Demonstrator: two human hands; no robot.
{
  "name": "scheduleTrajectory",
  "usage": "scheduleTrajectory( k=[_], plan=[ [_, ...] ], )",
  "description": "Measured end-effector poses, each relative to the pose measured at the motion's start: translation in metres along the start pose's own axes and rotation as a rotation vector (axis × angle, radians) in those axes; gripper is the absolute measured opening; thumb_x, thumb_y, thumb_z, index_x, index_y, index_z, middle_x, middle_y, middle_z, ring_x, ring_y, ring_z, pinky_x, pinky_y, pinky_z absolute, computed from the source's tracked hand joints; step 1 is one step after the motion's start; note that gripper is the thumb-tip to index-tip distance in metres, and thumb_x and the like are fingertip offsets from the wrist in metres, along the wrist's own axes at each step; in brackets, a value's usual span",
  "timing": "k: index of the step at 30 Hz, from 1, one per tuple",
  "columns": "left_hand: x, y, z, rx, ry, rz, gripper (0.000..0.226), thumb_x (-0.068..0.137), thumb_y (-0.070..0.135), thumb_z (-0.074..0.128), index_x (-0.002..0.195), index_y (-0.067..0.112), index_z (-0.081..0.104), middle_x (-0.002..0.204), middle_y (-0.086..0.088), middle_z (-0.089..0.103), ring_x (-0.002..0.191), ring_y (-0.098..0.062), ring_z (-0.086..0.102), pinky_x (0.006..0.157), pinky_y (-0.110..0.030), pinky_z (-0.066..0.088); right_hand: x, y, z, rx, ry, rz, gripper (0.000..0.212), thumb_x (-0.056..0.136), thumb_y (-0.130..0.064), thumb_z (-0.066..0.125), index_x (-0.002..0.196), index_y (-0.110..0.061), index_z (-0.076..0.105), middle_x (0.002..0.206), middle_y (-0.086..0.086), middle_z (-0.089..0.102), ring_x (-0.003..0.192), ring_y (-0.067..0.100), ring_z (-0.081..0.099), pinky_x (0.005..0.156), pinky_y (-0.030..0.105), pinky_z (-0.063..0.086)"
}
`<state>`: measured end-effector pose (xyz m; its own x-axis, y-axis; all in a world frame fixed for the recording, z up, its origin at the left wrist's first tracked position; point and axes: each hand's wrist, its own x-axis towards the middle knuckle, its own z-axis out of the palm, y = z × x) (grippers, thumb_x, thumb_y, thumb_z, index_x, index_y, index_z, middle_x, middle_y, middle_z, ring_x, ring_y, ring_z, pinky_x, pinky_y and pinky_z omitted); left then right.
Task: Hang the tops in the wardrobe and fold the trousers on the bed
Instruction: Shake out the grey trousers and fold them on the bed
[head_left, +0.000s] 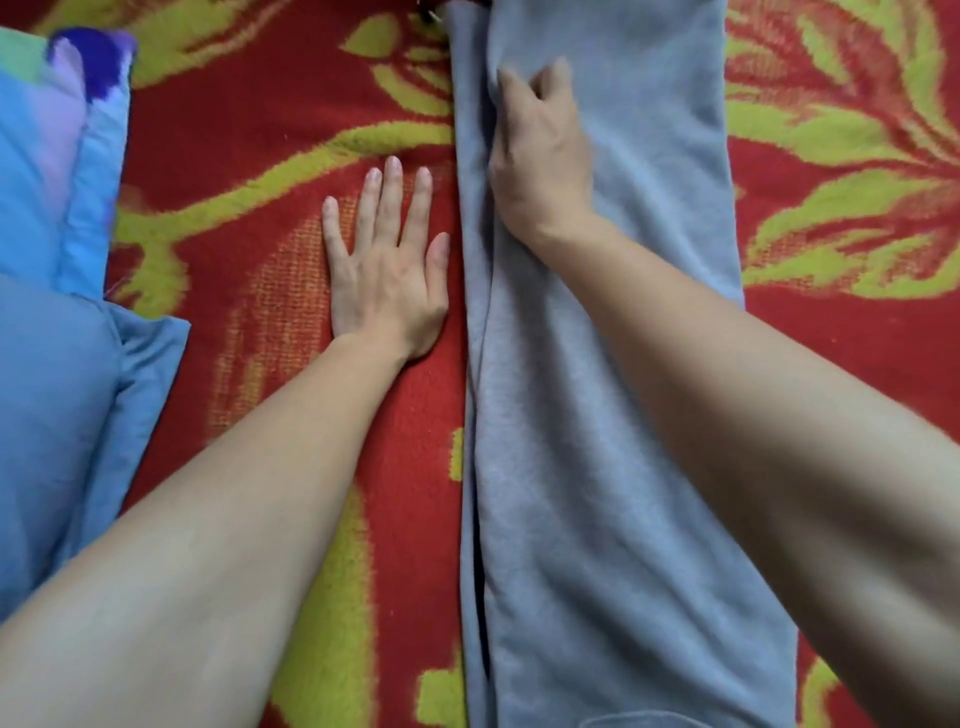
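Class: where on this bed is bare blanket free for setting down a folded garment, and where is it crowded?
Bare blanket lies to the right of the grey trousers. The strip between trousers and blue bedding is crowded by the left hand.

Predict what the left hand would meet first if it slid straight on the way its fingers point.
Nothing but blanket, it seems: the left hand lies flat, pointing alongside the grey trousers, not into them. A small dark thing at the top edge might lie near that line.

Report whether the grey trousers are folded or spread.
Folded lengthwise only: trousers show doubled layers along their left edge, stretched full length on the blanket.
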<state>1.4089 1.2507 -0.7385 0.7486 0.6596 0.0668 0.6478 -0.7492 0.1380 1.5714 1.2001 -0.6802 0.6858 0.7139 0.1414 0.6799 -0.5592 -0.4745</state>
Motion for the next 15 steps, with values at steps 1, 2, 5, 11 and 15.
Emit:
scheduleTrajectory(
  k=[1,2,5,11,15],
  plan=[
    [-0.001,0.000,0.001,-0.004,0.009,0.005,0.058,0.102,0.043,0.019,0.156,0.022,0.017,0.164,-0.006,0.015,0.151,-0.020,0.013,0.120,-0.055,0.005,-0.002,-0.003,0.000,0.077,0.045,-0.036,0.031,0.101,-0.014,0.039,0.120,-0.001,0.060,0.109,0.019,0.051,0.094,0.029,0.054,0.073,0.032,0.039],
    [-0.001,0.001,0.001,-0.003,0.012,0.010,0.058,0.102,0.042,0.020,0.156,0.021,0.017,0.164,-0.006,0.015,0.151,-0.020,0.013,0.120,-0.055,0.006,-0.004,-0.006,0.000,0.131,0.036,-0.077,0.034,0.102,-0.017,0.039,0.125,-0.002,0.059,0.107,0.019,0.052,0.093,0.029,0.054,0.076,0.033,0.042],
    [-0.001,0.001,-0.002,-0.004,-0.005,0.008,0.059,0.101,0.042,0.021,0.156,0.021,0.018,0.164,-0.005,0.015,0.151,-0.020,0.013,0.120,-0.055,0.007,-0.008,-0.008,0.009,0.007,-0.176,-0.180,0.039,0.106,-0.034,0.037,0.128,-0.013,0.062,0.111,0.015,0.053,0.102,0.026,0.055,0.086,0.032,0.043],
    [0.000,0.000,-0.003,-0.013,0.008,0.003,0.058,0.102,0.042,0.022,0.156,0.022,0.020,0.164,-0.005,0.016,0.151,-0.020,0.014,0.120,-0.055,0.006,0.033,0.005,0.009,-0.283,0.019,-0.155,0.049,0.102,-0.041,0.029,0.147,-0.029,0.047,0.152,0.015,0.040,0.138,0.032,0.040,0.108,0.040,0.031],
    [0.001,-0.002,0.002,-0.009,0.025,0.008,0.058,0.102,0.042,0.023,0.156,0.022,0.021,0.163,-0.006,0.018,0.150,-0.021,0.016,0.119,-0.056,0.008,0.052,0.017,0.028,-0.364,-0.296,-0.073,0.058,0.102,-0.051,0.016,0.158,-0.040,0.010,0.168,0.007,0.001,0.154,0.033,-0.002,0.121,0.057,0.001]
  ],
)
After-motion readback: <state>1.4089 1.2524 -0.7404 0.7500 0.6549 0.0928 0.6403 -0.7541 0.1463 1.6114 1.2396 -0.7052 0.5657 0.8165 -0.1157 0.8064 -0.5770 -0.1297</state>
